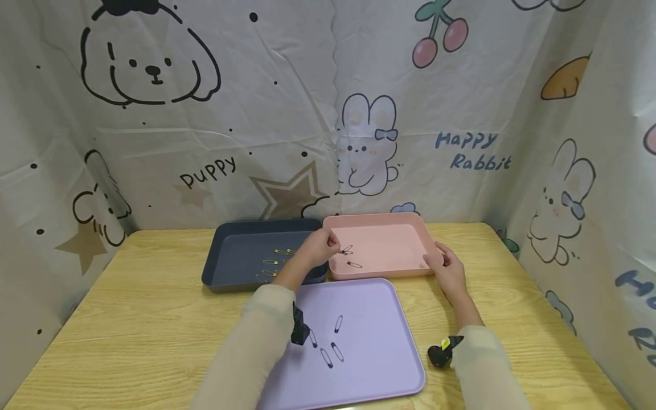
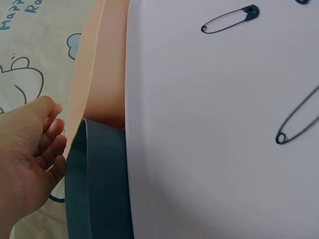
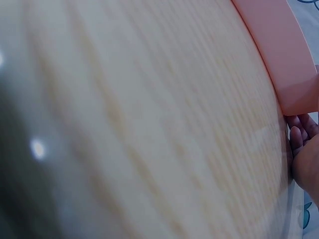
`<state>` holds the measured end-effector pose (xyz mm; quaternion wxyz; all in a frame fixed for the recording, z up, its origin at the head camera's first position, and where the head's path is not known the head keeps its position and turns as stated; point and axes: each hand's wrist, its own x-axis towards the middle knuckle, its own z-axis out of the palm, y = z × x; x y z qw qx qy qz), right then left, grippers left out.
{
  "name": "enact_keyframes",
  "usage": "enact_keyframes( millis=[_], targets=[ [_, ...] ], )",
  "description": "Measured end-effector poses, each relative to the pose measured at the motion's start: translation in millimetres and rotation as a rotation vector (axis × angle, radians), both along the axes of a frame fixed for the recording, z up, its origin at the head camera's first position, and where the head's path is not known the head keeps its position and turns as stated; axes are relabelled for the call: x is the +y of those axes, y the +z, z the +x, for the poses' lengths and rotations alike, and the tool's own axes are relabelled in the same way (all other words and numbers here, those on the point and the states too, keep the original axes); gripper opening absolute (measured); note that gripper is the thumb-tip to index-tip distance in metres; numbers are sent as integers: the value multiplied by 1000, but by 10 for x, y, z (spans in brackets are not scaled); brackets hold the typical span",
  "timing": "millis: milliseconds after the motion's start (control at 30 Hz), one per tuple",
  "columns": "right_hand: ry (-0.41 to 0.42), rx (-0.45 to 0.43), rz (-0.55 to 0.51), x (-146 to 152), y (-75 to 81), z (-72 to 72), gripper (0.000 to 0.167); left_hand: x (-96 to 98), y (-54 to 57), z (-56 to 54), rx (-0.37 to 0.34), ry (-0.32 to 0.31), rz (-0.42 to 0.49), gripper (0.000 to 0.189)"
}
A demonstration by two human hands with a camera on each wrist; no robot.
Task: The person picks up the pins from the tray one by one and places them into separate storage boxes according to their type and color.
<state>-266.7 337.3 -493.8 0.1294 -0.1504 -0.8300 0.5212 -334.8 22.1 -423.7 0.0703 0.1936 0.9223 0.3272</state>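
Observation:
My left hand hovers over the seam between a dark blue tray and a pink tray. Its fingers are loosely curled, and no pin shows in them in the left wrist view. Dark safety pins lie in the pink tray, a pair of them right by those fingertips. With the thumb over the rim, my right hand grips the pink tray's front right corner; its other fingers are at the outside. Several gold safety pins lie in the dark blue tray, partly hidden by my left forearm.
A flat lilac tray sits in front of both trays, carrying several dark safety pins. The wooden table runs back to a printed cloth hanging behind and at the sides. Each wrist wears a black camera.

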Motion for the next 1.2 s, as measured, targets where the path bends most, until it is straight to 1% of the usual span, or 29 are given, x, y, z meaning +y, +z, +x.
enact_keyframes(
  millis=[133,300,600,700,833,1067,1200],
  targets=[
    [-7,1,-6,-24,29,8,59,-16,2,25,-19,2,-15,14],
    [-12,0,-11,-38,39,10,58,-55,19,47,4,-22,-17,17],
    [3,-6,3,-33,43,25,60,-162,34,86,-4,-34,-38,17],
    [6,-7,8,-34,53,32,60,-196,37,116,-3,-43,-47,16],
    [8,-12,2,-28,54,29,61,-244,49,167,1,-51,-37,13],
    [3,-19,0,-30,56,22,61,-340,47,235,4,-40,-16,13],
    [7,-29,5,-35,74,28,61,-418,73,298,25,-55,-10,13]
  ],
)
